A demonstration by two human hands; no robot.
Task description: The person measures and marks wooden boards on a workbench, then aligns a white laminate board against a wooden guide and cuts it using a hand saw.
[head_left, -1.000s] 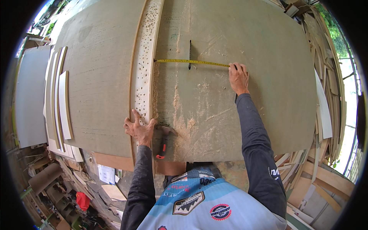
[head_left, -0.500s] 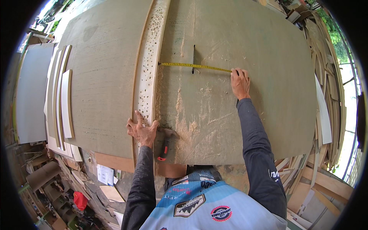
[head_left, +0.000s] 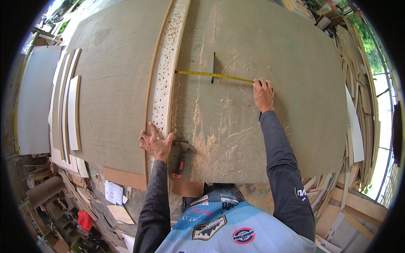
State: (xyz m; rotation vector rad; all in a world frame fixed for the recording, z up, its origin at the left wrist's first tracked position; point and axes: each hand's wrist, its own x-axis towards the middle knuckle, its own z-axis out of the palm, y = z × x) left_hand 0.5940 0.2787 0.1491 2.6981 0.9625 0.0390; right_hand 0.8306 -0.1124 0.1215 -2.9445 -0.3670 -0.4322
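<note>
In the head view, holds a yellow tape measure (head_left: 228, 76) closed in the right grip (head_left: 263, 96), stretched across the bench (head_left: 312, 105) from the right edge of a hole-dotted white board (head_left: 162, 101), over a slim black stick (head_left: 214, 63). Spreads the left grip (head_left: 156, 144) across that board; cannot tell whether clamping or merely pressing. Shows a red-and-black-handled tool (head_left: 181, 164) just beside, near sawdust (head_left: 206, 145).
</note>
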